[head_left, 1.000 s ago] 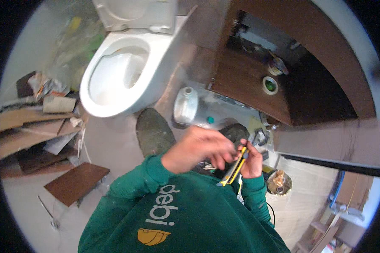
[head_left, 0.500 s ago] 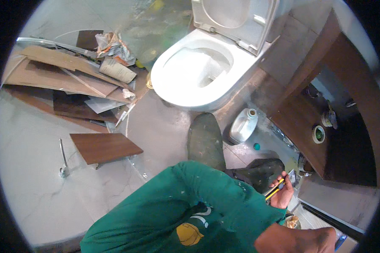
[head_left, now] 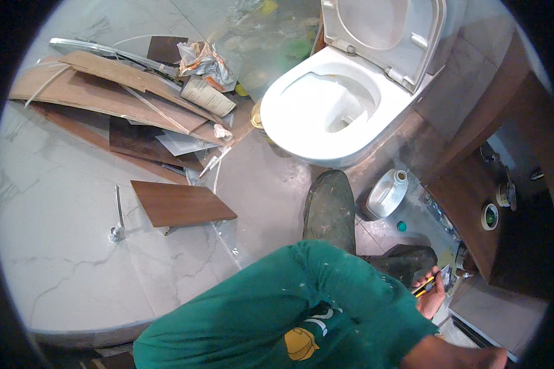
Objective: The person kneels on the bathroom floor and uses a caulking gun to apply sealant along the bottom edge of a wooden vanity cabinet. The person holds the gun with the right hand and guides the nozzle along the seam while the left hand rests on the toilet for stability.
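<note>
Jug and green cap sit near the cabinet; your right grip pinches a yellow-black knife; I cannot tell your left grip.

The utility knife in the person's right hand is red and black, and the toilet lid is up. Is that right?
Not quite: the colour is wrong. The head view shows the utility knife is yellow and black, not red and black. It is in the person's right hand, and the toilet lid is up, just as you said.
</note>
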The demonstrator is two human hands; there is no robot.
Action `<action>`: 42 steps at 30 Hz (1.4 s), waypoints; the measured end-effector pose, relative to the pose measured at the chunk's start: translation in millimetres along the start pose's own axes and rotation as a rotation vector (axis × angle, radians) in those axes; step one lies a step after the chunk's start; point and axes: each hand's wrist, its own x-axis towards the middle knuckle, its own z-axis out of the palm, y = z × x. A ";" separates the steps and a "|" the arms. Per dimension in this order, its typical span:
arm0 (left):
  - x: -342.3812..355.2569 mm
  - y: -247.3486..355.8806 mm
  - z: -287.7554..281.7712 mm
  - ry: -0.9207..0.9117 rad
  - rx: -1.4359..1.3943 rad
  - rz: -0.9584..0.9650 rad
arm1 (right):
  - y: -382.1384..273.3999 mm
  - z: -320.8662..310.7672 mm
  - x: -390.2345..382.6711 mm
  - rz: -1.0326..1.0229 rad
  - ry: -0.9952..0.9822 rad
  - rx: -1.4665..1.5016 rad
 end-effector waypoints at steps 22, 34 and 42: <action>-52.8 90.3 60.5 0.393 2.669 -1.052 | 47.9 38.4 -1.6 0.182 -0.068 -0.070; -568.1 249.0 25.8 1.148 1.794 -1.988 | 27.6 15.2 17.9 0.103 0.061 -0.077; -484.6 242.4 -26.1 0.446 2.207 -1.767 | -14.0 -97.6 67.6 -0.204 0.343 0.254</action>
